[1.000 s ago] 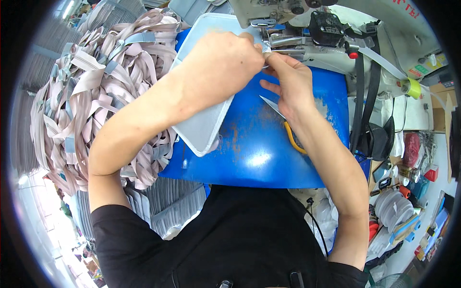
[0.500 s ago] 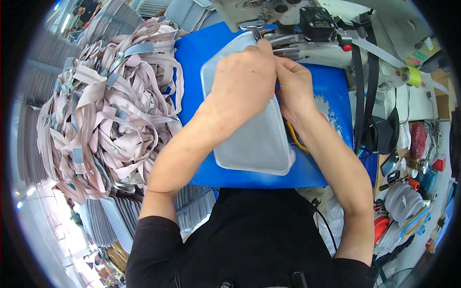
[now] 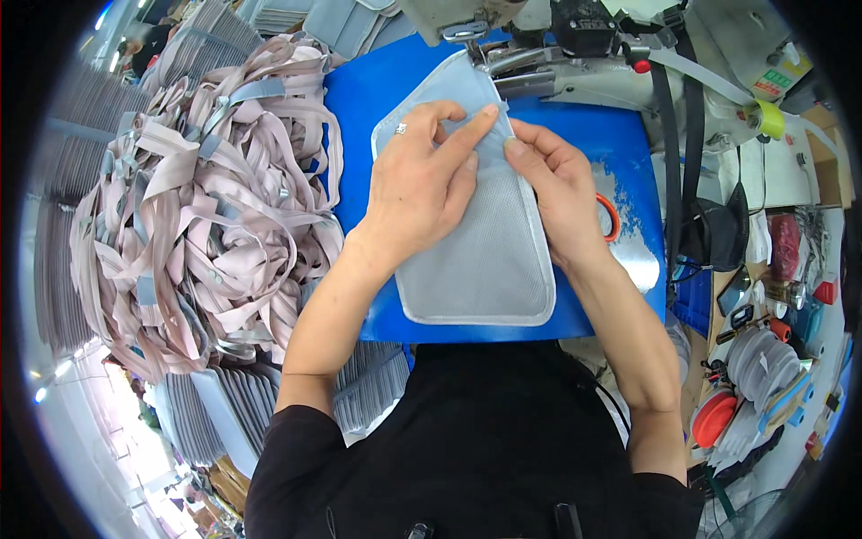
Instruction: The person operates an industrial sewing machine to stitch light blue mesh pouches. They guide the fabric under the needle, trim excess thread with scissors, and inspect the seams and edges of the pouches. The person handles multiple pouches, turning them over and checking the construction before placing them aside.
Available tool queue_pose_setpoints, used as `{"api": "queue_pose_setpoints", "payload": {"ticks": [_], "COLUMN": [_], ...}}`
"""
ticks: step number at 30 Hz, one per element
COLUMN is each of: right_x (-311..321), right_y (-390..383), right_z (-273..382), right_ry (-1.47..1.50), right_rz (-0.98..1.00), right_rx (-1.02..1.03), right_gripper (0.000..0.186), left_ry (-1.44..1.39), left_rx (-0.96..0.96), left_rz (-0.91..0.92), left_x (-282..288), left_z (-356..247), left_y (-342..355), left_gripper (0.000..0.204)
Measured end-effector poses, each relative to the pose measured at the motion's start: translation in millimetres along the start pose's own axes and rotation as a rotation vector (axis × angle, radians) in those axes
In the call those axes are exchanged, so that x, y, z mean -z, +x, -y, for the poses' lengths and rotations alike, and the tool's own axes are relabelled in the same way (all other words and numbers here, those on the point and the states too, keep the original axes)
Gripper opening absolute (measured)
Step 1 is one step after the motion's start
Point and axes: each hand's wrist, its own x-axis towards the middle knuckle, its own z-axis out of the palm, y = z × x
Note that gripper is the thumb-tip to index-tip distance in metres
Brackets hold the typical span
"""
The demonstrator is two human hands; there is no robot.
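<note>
A grey mesh fabric panel [image 3: 480, 269] with piped edges lies on the blue work surface, its far corner under the head of a sewing machine [image 3: 476, 31]. My left hand [image 3: 422, 175] rests on top of the panel, fingers apart, the index finger stretched to its right edge. That edge is pinched between the thumb and fingers of my right hand [image 3: 557, 184]. A small tab of material [image 3: 503, 107] sticks out just beyond my left fingertip. Right of my right hand, an orange-red loop handle [image 3: 611, 218] lies on the surface, partly hidden by my wrist.
A large heap of pale pink zipper tape [image 3: 215, 216] with grey pieces fills the left side. Stacks of grey panels [image 3: 193, 418] stand beside and below it. Black straps [image 3: 691, 144] hang at the right, near a cluttered side area with white and red discs [image 3: 714, 418].
Both hands have drawn back from the machine head toward me. My left hand has spread onto the panel, uncovering its far part, and the orange-red handle now shows more.
</note>
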Motion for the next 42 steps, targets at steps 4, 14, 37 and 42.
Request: {"api": "queue_pose_setpoints", "payload": {"ticks": [4, 14, 37, 42], "right_x": [-6.3, -10.2, 47.1, 21.7], "right_y": [4.9, 43.8, 59.1, 25.3], "right_z": [4.7, 1.3, 42.6, 12.4], "right_ry": [0.1, 0.111, 0.035, -0.366], "right_rz": [-0.005, -0.075, -0.339, -0.214], "right_rx": [-0.02, -0.027, 0.454, 0.256], "right_gripper": [0.035, 0.034, 0.045, 0.04], "left_ry": [0.055, 0.147, -1.018, -1.048], "left_rx": [-0.025, 0.004, 0.704, 0.732], "left_rz": [0.052, -0.058, -0.296, -0.306], "left_x": [7.7, 23.6, 31.3, 36.2], "left_z": [3.1, 35.8, 89.2, 83.2], "left_y": [15.7, 29.7, -99.3, -94.2], "left_gripper": [0.046, 0.039, 0.05, 0.05]}}
